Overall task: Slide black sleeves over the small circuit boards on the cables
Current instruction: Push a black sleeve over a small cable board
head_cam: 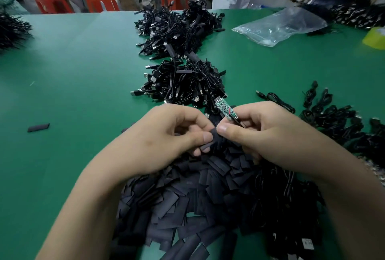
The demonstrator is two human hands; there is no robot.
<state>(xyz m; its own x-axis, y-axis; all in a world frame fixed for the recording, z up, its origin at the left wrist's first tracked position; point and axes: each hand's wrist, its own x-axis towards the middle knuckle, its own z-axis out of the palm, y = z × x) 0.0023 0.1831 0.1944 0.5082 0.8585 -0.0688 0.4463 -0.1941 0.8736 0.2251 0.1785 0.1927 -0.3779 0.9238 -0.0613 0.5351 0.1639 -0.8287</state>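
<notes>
Black sleeve [212, 140]: probably light, limp, easily flattened; left hand [166, 134] pinches it just below circuit board [226, 109]. Board stiff, likely fragile; right hand [266, 132] pinches its lower end.

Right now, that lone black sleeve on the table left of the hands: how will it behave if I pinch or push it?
The lone sleeve lies flattened on the table, so it probably won't roll. It looks thin and small, so it is likely light and apt to skid when nudged. The held sleeve bends in the left hand, so it is probably soft.
</notes>
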